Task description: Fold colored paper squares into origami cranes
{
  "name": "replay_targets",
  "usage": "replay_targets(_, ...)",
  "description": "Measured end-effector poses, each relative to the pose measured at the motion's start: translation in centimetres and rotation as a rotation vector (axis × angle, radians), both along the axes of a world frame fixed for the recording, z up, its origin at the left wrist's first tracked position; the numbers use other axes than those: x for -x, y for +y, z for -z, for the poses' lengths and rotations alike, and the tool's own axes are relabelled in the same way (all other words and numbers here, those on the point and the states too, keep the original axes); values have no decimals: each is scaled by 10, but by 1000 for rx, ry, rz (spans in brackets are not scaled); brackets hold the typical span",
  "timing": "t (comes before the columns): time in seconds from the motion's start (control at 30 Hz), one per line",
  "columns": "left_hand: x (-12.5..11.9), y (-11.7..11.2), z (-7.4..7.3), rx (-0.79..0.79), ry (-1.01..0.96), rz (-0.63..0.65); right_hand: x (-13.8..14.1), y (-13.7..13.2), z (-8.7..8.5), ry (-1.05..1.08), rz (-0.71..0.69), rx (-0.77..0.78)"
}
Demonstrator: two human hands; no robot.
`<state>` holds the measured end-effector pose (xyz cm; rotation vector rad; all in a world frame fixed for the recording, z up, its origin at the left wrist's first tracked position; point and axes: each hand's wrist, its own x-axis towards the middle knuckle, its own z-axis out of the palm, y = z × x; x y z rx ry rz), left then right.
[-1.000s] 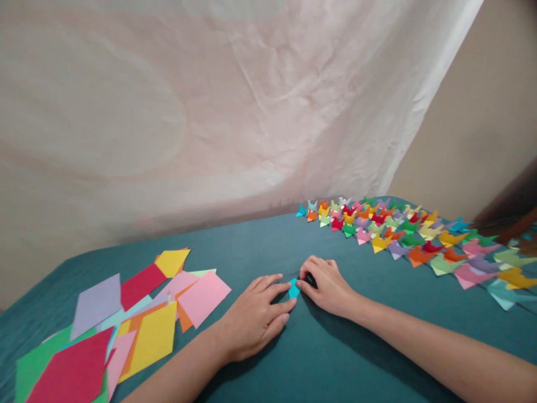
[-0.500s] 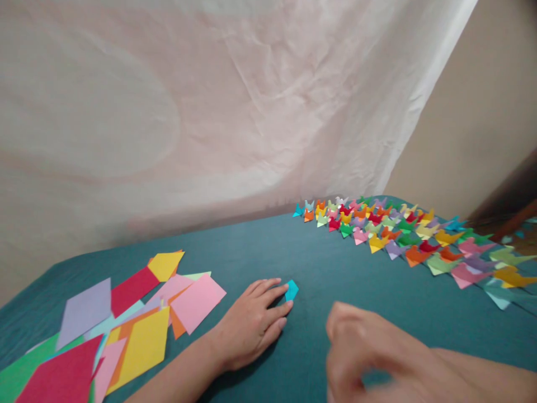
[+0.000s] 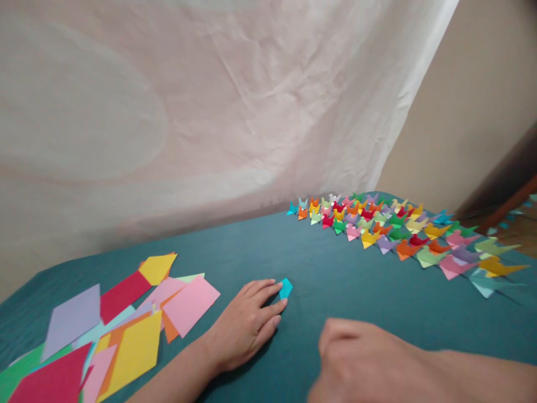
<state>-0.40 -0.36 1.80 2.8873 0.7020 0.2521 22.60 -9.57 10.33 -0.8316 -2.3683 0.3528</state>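
Observation:
A small blue piece of folded paper (image 3: 286,289) lies flat on the table. My left hand (image 3: 247,322) rests palm down beside it, fingers stretched out, with fingertips touching its left edge and lower corner. At the lower right, my right hand (image 3: 356,358) is raised nearer the camera, apart from the blue paper. Its fingers are curled in and blurred by motion, and the inside of the grip is hidden.
Loose coloured paper sheets (image 3: 142,341) overlap at the left. Rows of small folded paper birds (image 3: 403,249) in many colours stand on the right. Both lie on a dark green table surface (image 3: 235,240). A pale hanging cloth (image 3: 201,112) closes off the back.
The view has shifted slightly, so everything sits a little further left. My right hand has turned and moved lower, its fingers more closed. My left hand stays at the blue paper.

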Motion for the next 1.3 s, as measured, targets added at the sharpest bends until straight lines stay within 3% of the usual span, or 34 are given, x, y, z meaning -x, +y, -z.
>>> replay_targets(0.07,0,0,1,-1,3,-5,4,15,10,-161,-8,-1)
replay_targets(0.2,0,-1,-1,4,21,-12,12,49,59,-522,210,-77)
replay_targets(0.33,0,-1,-4,13,5,-24,15,61,87,-626,220,-169)
replay_targets(0.9,0,-4,-2,5,-62,-37,16,60,92,-685,293,-197)
replay_targets(1.3,-6,-14,-12,-81,-36,-65,23,57,97,-625,399,-220)
